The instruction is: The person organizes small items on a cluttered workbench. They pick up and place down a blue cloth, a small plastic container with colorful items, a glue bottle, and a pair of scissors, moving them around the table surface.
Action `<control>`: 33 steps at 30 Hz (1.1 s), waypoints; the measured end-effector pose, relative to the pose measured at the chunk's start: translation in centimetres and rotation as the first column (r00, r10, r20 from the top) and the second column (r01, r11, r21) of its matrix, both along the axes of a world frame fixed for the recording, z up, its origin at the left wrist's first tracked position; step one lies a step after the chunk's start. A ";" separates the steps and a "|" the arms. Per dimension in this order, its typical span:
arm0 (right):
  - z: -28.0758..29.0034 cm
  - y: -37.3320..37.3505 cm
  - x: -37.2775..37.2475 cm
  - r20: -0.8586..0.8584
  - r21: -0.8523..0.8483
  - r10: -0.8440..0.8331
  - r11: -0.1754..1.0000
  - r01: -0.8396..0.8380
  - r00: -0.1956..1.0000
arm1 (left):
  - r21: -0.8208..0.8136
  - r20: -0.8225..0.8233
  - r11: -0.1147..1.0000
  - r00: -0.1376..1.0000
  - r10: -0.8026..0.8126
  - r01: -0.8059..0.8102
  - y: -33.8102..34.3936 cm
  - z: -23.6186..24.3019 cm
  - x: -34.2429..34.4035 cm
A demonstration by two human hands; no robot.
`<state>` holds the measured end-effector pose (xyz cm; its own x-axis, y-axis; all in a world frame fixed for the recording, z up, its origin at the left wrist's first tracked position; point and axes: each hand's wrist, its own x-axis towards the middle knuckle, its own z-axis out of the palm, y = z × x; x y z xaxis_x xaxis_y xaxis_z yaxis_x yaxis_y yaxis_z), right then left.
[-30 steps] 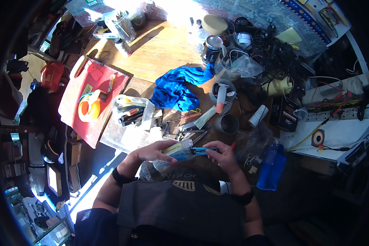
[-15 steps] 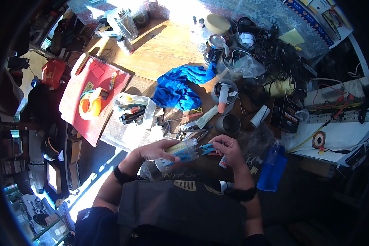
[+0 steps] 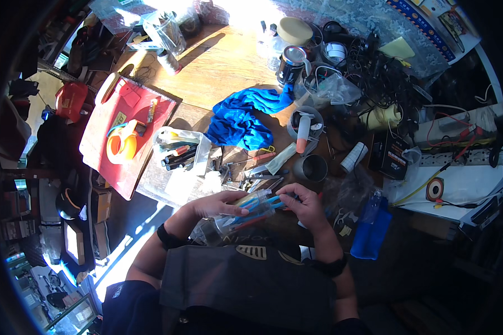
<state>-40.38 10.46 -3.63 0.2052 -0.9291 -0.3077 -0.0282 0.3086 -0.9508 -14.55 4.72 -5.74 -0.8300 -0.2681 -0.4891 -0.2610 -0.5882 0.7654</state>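
My left hand grips a clear plastic bag stuffed with pens and markers, blue, yellow and red ones among them. My right hand pinches the blue pen ends that stick out of the bag's right side. Both hands meet just above my dark apron, at the near edge of the wooden workbench. Part of the bag is hidden under my left fingers.
A second clear bag of markers lies left of my hands beside a red board with an orange tape dispenser. A blue cloth, metal cups, tins, cables and small tools crowd the bench. A blue bottle stands at right.
The hands stay together on the bag; my right hand has shifted slightly left along the pen ends. The view has drifted a little.
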 end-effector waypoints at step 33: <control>-2.3 1.1 -0.1 0.269 0.145 -0.457 0.890 0.433 0.848 | 0.059 -0.006 0.998 1.000 -0.002 0.003 0.3 -0.4 -0.8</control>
<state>-40.46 11.58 -5.94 -0.1345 -0.9181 -0.3728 0.3999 0.2939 -0.8681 -15.32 4.99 -6.13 -0.8336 -0.2369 -0.4990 -0.2579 -0.6319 0.7308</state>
